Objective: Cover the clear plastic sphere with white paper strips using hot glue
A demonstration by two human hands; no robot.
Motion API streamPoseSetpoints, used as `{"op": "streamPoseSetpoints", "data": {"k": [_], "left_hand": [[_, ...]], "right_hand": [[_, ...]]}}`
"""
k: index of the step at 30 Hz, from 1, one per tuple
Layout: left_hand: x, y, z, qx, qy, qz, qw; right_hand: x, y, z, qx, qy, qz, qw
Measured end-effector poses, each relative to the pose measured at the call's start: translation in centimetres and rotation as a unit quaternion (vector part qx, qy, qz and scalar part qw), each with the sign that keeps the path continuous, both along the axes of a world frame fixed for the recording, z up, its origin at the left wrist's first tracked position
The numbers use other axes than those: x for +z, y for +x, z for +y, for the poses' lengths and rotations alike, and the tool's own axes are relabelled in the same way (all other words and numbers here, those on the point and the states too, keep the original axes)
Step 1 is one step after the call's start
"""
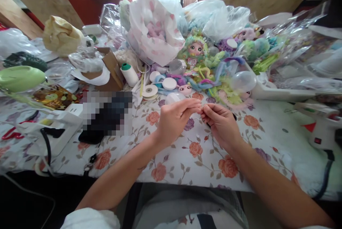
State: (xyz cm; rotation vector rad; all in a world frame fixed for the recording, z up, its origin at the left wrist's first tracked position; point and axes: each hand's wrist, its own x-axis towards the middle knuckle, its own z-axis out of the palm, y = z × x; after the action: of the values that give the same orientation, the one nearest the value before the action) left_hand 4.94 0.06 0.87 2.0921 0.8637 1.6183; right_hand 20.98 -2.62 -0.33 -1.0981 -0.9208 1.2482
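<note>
My left hand (175,116) and my right hand (222,122) meet at their fingertips above the flowered tablecloth (165,157). Thumb and fingers are pressed together on both hands, and whatever lies between them is too small or hidden to make out. Part of a dark object (234,116) shows beside my right hand, mostly covered by it. Just beyond my left hand rests a clear plastic dome (174,98). Farther back are a spool of white ribbon (150,91), a pink doll head (185,89) and a doll with green hair (195,48).
A white bag with pink spots (157,26), a cone of white thread (129,75) and a cardboard box (112,70) crowd the back. At left lie a dark phone, partly blurred (92,134), and a white power strip (64,122). A glue gun (322,129) stands at right with its cable.
</note>
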Motion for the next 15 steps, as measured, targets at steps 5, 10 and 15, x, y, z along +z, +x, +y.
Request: {"op": "streamPoseSetpoints", "data": {"k": [5,10,15], "left_hand": [[-0.4,0.5,0.0,-0.020,-0.094,-0.066,0.993],[-1.9,1.1,0.0,-0.034,0.074,0.027,0.996],[-1.6,-0.1,0.7,-0.065,0.181,0.109,0.975]], "right_hand": [[0.1,-0.1,0.3,0.078,-0.067,0.070,0.992],[0.1,-0.2,0.1,0.131,-0.086,0.128,0.979],[-0.1,0.4,0.0,0.151,-0.132,0.197,0.960]]}}
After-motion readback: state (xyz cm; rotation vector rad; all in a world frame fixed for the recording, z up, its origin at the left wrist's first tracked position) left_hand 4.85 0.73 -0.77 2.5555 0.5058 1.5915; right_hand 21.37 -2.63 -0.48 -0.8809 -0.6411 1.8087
